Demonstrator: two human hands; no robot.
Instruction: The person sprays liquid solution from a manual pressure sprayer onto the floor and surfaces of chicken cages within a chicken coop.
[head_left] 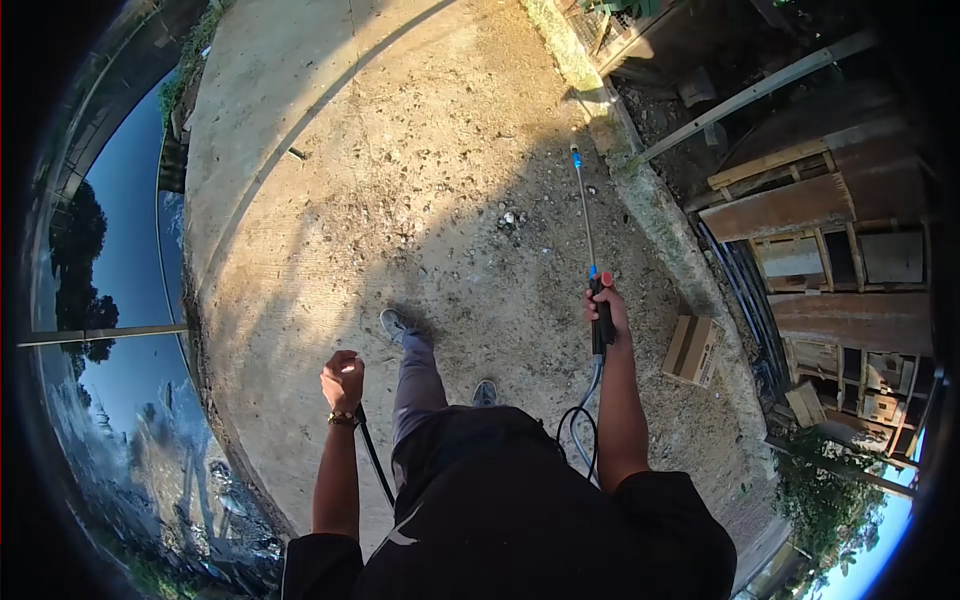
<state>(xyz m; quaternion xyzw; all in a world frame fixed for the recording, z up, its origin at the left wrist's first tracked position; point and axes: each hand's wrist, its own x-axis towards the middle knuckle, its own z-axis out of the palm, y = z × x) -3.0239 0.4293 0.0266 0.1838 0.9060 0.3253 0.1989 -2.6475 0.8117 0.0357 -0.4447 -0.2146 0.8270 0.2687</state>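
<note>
My right hand [608,304] is wrapped around the black handle of a spray wand [587,225]. Its thin metal tube points forward, with blue fittings at both ends and a red part by my thumb. A hose [577,420] loops from the handle back toward my body. On the other side, my left hand [343,382] is closed in a fist at the upper end of a black lever [374,455]; the grip itself is hidden by the hand. The lever runs back beside my hip, where its lower end is out of sight.
Underfoot is a concrete path [330,260] strewn with grit and debris. A cardboard box [692,350] lies on the right by a low concrete curb [665,225]. Beyond it stand wooden structures [800,205]. Water [150,420] borders the path's left edge.
</note>
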